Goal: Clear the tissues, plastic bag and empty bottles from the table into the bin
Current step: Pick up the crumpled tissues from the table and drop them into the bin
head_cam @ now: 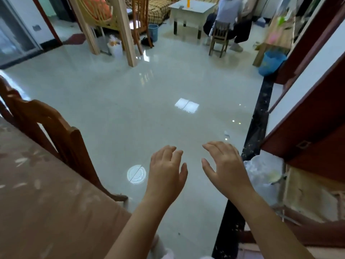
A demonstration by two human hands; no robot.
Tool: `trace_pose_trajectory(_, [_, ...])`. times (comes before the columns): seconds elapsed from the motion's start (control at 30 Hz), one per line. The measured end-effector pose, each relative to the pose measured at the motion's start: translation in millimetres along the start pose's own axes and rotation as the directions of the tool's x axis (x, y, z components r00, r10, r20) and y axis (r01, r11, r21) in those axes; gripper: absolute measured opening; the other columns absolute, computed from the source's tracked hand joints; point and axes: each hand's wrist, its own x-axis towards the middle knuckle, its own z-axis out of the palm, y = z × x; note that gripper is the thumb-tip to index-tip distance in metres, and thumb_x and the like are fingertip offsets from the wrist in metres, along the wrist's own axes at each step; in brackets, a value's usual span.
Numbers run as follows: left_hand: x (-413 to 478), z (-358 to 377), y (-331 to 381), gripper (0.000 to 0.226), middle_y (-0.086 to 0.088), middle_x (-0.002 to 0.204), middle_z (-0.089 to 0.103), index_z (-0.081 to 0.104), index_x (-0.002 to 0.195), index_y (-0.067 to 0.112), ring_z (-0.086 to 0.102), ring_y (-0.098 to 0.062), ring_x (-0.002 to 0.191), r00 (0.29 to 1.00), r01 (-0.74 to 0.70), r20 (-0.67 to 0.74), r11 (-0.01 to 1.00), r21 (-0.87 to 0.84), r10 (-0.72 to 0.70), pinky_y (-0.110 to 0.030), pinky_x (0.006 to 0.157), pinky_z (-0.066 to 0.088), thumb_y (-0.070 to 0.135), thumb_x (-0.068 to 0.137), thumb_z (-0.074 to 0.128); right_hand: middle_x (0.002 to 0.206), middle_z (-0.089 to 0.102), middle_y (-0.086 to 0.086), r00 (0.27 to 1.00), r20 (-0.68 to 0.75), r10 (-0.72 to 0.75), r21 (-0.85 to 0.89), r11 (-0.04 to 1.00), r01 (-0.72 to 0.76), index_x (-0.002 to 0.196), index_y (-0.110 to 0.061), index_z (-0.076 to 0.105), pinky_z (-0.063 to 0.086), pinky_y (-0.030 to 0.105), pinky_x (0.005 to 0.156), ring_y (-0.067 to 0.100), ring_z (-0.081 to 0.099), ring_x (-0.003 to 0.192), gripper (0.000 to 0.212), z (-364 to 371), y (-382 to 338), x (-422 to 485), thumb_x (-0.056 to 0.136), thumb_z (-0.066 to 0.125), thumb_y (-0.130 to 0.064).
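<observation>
My left hand (166, 171) and my right hand (224, 165) are stretched out side by side over the glossy floor, palms down, fingers loosely curled, both holding nothing. A bin lined with a clear plastic bag (265, 174) stands at the right, just beyond my right hand, against a wooden cabinet; pale rubbish lies inside it. The table with a brown flowered cloth (46, 193) fills the lower left; the part in view carries no tissues, bag or bottles.
A carved wooden chair (56, 128) stands at the table's edge. Across the room are a blue bin (154, 31), a white bin (115, 46), a blue basin (270, 62), and a person seated on a small chair (222, 32) at a low table. A dark floor strip (255, 128) runs along the right.
</observation>
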Motion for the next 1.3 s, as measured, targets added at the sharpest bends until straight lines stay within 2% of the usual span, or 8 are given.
trace_pose_trajectory(0.23, [91, 47, -3, 0.032, -0.012, 0.101, 0.067, 0.063, 0.096, 0.008, 0.061, -0.032, 0.1, 1.0, -0.014, 0.007, 0.996, 0.086, 0.013, -0.044, 0.085, 0.047, 0.026, 0.079, 0.042, 0.104, 0.065, 0.01, 0.999, 0.049, 0.003, 0.017, 1.0, -0.004, 0.107, -0.009, 0.062, 0.042, 0.047, 0.091, 0.03, 0.059, 0.097, 0.041, 32, 53, 81, 0.081, 0.042, -0.034])
trace_pose_trajectory(0.53, [256, 99, 8, 0.036, -0.013, 0.1, 0.068, 0.065, 0.095, 0.007, 0.061, -0.034, 0.1, 0.994, 0.087, -0.072, 0.986, 0.14, -0.078, -0.046, 0.086, 0.047, 0.028, 0.079, 0.04, 0.109, 0.064, 0.012, 0.995, 0.055, -0.082, 0.053, 0.995, 0.079, 0.112, -0.008, 0.06, 0.041, 0.049, 0.092, 0.031, 0.057, 0.103, 0.045, 45, 147, 237, 0.081, 0.042, -0.035])
trace_pose_trajectory(0.67, [303, 105, -8, 0.037, -0.013, 0.101, 0.068, 0.064, 0.097, 0.007, 0.061, -0.033, 0.101, 0.977, 0.198, -0.118, 0.966, 0.168, -0.18, -0.046, 0.087, 0.046, 0.028, 0.079, 0.04, 0.109, 0.064, 0.013, 0.984, 0.066, -0.164, 0.099, 0.983, 0.157, 0.111, -0.007, 0.061, 0.042, 0.048, 0.091, 0.031, 0.057, 0.103, 0.045, 64, 160, 304, 0.081, 0.042, -0.035])
trace_pose_trajectory(0.97, [349, 95, -115, 0.04, -0.013, 0.1, 0.068, 0.065, 0.1, 0.006, 0.062, -0.033, 0.098, 0.902, 0.424, -0.187, 0.88, 0.212, -0.389, -0.048, 0.083, 0.049, 0.029, 0.078, 0.041, 0.105, 0.065, 0.013, 0.904, 0.123, -0.409, 0.24, 0.896, 0.373, 0.108, -0.006, 0.062, 0.044, 0.046, 0.088, 0.032, 0.059, 0.099, 0.042, 151, 99, 415, 0.081, 0.044, -0.032])
trace_pose_trajectory(1.1, [375, 84, -191, 0.039, -0.013, 0.099, 0.068, 0.066, 0.098, 0.006, 0.063, -0.032, 0.095, 0.846, 0.518, -0.272, 0.829, 0.211, -0.459, -0.045, 0.083, 0.048, 0.029, 0.078, 0.042, 0.104, 0.066, 0.013, 0.855, 0.099, -0.509, 0.284, 0.838, 0.466, 0.106, -0.005, 0.063, 0.045, 0.046, 0.086, 0.033, 0.059, 0.098, 0.04, 202, 50, 478, 0.08, 0.046, -0.03])
trace_pose_trajectory(1.2, [389, 70, -253, 0.041, -0.014, 0.1, 0.068, 0.065, 0.1, 0.005, 0.063, -0.032, 0.096, 0.811, 0.573, -0.286, 0.79, 0.217, -0.51, -0.045, 0.085, 0.047, 0.029, 0.079, 0.041, 0.103, 0.066, 0.014, 0.825, 0.113, -0.554, 0.304, 0.809, 0.502, 0.105, -0.004, 0.063, 0.044, 0.047, 0.086, 0.034, 0.06, 0.097, 0.037, 243, 5, 525, 0.079, 0.05, -0.027])
trace_pose_trajectory(1.3, [394, 43, -312, 0.041, -0.015, 0.103, 0.067, 0.065, 0.103, 0.004, 0.062, -0.032, 0.099, 0.754, 0.647, -0.334, 0.728, 0.228, -0.566, -0.046, 0.087, 0.046, 0.029, 0.08, 0.041, 0.103, 0.066, 0.014, 0.785, 0.114, -0.609, 0.366, 0.76, 0.537, 0.106, -0.005, 0.063, 0.043, 0.045, 0.088, 0.034, 0.059, 0.098, 0.04, 276, -52, 566, 0.08, 0.046, -0.029])
